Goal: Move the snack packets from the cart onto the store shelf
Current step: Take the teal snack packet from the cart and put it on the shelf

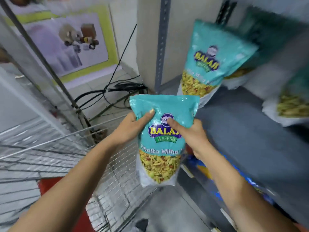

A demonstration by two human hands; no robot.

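Observation:
I hold a teal Balaji Wafers snack packet (163,144) upright in both hands, between the wire cart (50,153) on the left and the grey shelf board (247,131) on the right. My left hand (132,126) grips its upper left edge, thumb on the front. My right hand (192,133) grips its right side, thumb on the logo. A second teal packet (212,57) stands leaning at the back left of the shelf. Behind it is another one, blurred (260,39). A further packet (292,104) stands at the right edge.
A grey slotted shelf upright (161,44) rises behind the held packet. Black cables (117,94) lie on the tiled floor by the wall. A poster (66,42) leans on the left wall. Blue packaging (234,178) shows on the lower shelf under my right forearm.

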